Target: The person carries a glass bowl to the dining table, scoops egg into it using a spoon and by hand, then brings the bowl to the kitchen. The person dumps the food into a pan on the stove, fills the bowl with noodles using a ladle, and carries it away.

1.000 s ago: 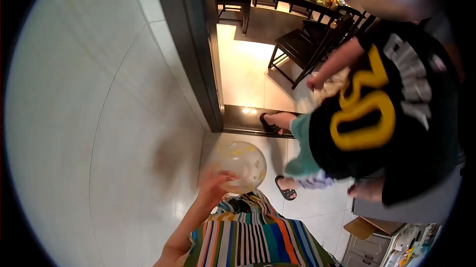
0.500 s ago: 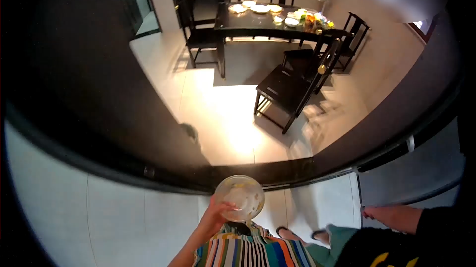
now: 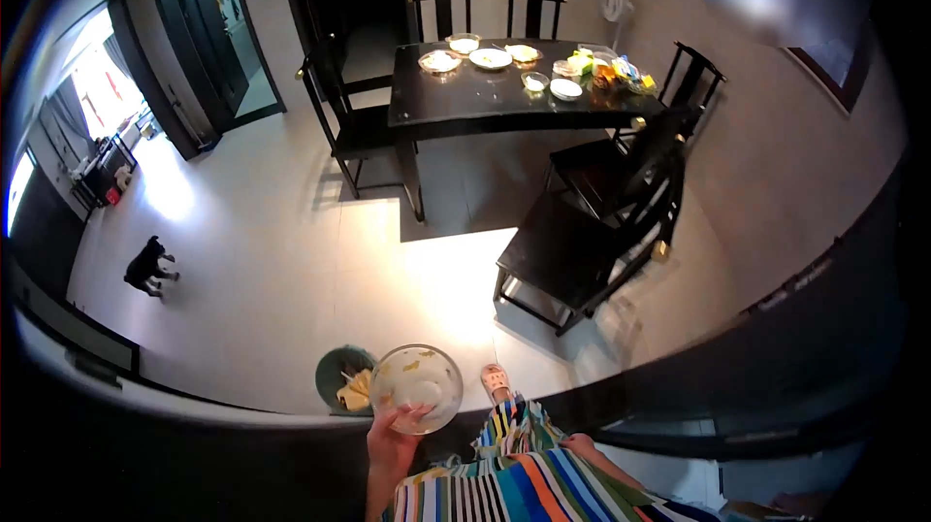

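My left hand (image 3: 396, 440) grips a clear glass bowl (image 3: 419, 388) with a yellowish pattern, its fingers seen through the glass. Just left of the bowl, partly behind it, a green trash bin (image 3: 333, 378) with brownish paper in it stands on the floor. My right hand (image 3: 580, 444) hangs low beside my striped clothing, away from the bowl; its fingers are too hidden to read. One of my feet, in a pink clog (image 3: 495, 378), is on the light floor past the doorway.
Ahead is a dark table (image 3: 456, 100) with several plates, bowls and colourful packages. Dark chairs surround it, one (image 3: 558, 245) near on the right. A small black dog (image 3: 147, 267) stands at the left. A white fan (image 3: 617, 6) is behind. Dark door frames flank me.
The view has turned and moved forward through the doorway. The other person has left view, while the dog, trash bin and my right hand have appeared. The bowl stays in my left hand.
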### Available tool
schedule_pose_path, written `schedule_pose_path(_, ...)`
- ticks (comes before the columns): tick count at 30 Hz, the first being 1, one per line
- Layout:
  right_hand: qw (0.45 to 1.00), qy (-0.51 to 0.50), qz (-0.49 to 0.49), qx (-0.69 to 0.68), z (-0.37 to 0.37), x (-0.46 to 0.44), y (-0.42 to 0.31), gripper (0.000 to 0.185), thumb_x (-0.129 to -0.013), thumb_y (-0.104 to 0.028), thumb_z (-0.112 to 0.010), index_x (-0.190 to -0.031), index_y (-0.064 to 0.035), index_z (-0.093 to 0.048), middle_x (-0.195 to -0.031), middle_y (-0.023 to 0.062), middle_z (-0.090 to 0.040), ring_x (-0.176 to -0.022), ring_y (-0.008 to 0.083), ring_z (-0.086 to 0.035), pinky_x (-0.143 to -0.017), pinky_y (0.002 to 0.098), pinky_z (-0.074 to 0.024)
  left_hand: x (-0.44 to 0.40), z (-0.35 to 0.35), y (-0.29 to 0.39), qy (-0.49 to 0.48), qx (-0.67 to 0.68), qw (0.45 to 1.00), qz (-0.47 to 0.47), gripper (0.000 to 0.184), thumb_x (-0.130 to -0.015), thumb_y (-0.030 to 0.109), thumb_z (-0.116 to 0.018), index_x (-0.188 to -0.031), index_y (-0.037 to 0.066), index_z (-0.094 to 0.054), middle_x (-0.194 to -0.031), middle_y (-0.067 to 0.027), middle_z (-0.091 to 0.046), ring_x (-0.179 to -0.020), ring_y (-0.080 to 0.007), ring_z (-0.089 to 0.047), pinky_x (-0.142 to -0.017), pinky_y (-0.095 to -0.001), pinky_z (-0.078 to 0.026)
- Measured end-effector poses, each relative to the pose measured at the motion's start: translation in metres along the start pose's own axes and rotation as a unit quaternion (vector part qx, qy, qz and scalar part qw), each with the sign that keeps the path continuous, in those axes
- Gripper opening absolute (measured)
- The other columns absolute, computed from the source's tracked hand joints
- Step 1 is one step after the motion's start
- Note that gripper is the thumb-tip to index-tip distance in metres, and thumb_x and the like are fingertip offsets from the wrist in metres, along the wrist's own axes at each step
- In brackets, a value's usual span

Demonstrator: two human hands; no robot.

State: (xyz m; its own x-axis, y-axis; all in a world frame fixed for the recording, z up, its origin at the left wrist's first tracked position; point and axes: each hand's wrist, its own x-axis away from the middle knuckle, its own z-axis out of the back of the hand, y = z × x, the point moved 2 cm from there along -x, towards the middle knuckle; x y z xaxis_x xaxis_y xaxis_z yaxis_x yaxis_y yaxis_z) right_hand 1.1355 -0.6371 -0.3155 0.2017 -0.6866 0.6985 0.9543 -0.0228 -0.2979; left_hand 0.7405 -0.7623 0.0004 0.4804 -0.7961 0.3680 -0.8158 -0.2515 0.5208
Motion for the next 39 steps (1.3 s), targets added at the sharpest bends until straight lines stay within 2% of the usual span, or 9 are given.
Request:
schedule_pose_path(4, 0.993, 0.1, 0.062, -0.008, 0.054, -0.109, -0.048, 0.045, -0.062, -0.051, -0.068, -0.074, -0.008, -0.067, -0.077, 0.0127, -0.065, -0.072, 0.0271, -0.062, -0.064, 0.038, -0.048, -0.078, -0.014, 0.029, 0.046, 0.013, 0.998, -0.037, 0.043, -0.079, 0.026, -0.053, -0.119, 0.018, -0.042, -0.099, -0.0167, -0.058, -0.098, -0.0318, -0.055, -0.084, -0.0537, -0.044)
schedule_pose_path(8, 0.997, -0.009, 0.071, 0.018, 0.144, -0.219, -0.174, 0.024, -0.07, -0.029, -0.06, -0.083, -0.0084, -0.064, -0.078, 0.0112, -0.065, -0.073, 0.0246, -0.062, -0.066, 0.0354, -0.0486, -0.133, -0.038, 0.073, 0.125, 0.025, 0.988, -0.085, 0.041, -0.078, 0.029, -0.052, -0.117, 0.018, -0.043, -0.101, -0.0172, -0.057, -0.098, -0.035, -0.055, -0.08, -0.0548, -0.045)
schedule_pose_path(10, 0.97, 0.096, 0.214, 0.063, 0.188, -0.252, -0.245, 0.022, -0.072, -0.027, -0.059, -0.08, -0.0076, -0.063, -0.076, 0.0115, -0.064, -0.066, 0.0198, -0.062, -0.06, 0.0326, -0.0486, -0.157, -0.035, 0.085, 0.143, 0.051, 0.98, -0.132, 0.04, -0.078, 0.031, -0.052, -0.116, 0.02, -0.044, -0.101, -0.0179, -0.057, -0.098, -0.0365, -0.055, -0.08, -0.0565, -0.045)
schedule_pose_path(15, 0.969, -0.063, 0.228, -0.074, 0.245, -0.294, -0.45, 0.013, -0.079, -0.01, -0.057, -0.089, -0.0027, -0.058, -0.072, 0.0058, -0.06, -0.064, 0.0142, -0.06, -0.055, 0.026, -0.0467, -0.214, -0.021, 0.142, 0.187, 0.052, 0.961, -0.198, 0.038, -0.08, 0.036, -0.049, -0.114, 0.019, -0.047, -0.102, -0.0153, -0.058, -0.101, -0.0337, -0.054, -0.08, -0.0536, -0.044)
schedule_pose_path(24, 0.946, -0.262, 0.157, -0.106, 0.185, -0.352, -0.721, 0.012, -0.082, -0.014, -0.057, -0.089, -0.0042, -0.058, -0.074, 0.0048, -0.06, -0.064, 0.0154, -0.062, -0.05, 0.0255, -0.0459, -0.352, 0.04, 0.312, 0.246, 0.093, 0.929, -0.261, 0.036, -0.082, 0.028, -0.048, -0.115, 0.013, -0.046, -0.103, -0.0124, -0.057, -0.104, -0.0308, -0.051, -0.09, -0.0489, -0.037)
schedule_pose_path(27, 0.925, -0.288, 0.234, -0.079, 0.19, -0.364, -0.818, 0.014, -0.084, -0.014, -0.055, -0.093, -0.004, -0.059, -0.079, 0.0053, -0.062, -0.066, 0.015, -0.062, -0.052, 0.0242, -0.0452, -0.409, 0.036, 0.384, 0.265, 0.092, 0.923, -0.263, 0.038, -0.081, 0.024, -0.047, -0.117, 0.013, -0.044, -0.105, -0.0131, -0.056, -0.108, -0.031, -0.048, -0.093, -0.0502, -0.034)
schedule_pose_path(32, 0.936, -0.199, 0.248, -0.154, 0.237, -0.428, -0.954, 0.013, -0.085, -0.014, -0.055, -0.093, -0.004, -0.058, -0.077, 0.0052, -0.062, -0.066, 0.0137, -0.062, -0.052, 0.0237, -0.0449, -0.491, 0.046, 0.476, 0.203, -0.103, 0.949, -0.219, 0.038, -0.082, 0.024, -0.049, -0.115, 0.006, -0.048, -0.113, -0.0156, -0.054, -0.11, -0.0334, -0.048, -0.094, -0.0491, -0.034)
schedule_pose_path(35, 0.937, -0.137, 0.243, -0.209, 0.267, -0.479, -1.035, 0.009, -0.087, -0.013, -0.053, -0.086, -0.0045, -0.056, -0.069, 0.0029, -0.056, -0.056, 0.0097, -0.049, -0.048, 0.0205, -0.0368, -0.558, 0.093, 0.501, 0.185, 0.048, 0.953, -0.234, 0.038, -0.084, 0.025, -0.047, -0.114, 0.002, -0.048, -0.115, -0.0148, -0.054, -0.111, -0.0325, -0.048, -0.091, -0.0491, -0.038)
schedule_pose_path(39, 0.912, -0.077, 0.296, -0.274, 0.313, -0.51, -1.157, 0.013, -0.086, -0.017, -0.057, -0.092, -0.0056, -0.058, -0.074, 0.0021, -0.057, -0.061, 0.0099, -0.053, -0.052, 0.0203, -0.0404, -0.645, 0.116, 0.563, 0.163, -0.063, 0.943, -0.284, 0.035, -0.087, 0.018, -0.045, -0.117, 0.0, -0.046, -0.109, -0.0156, -0.056, -0.105, -0.0304, -0.052, -0.085, -0.0475, -0.044)
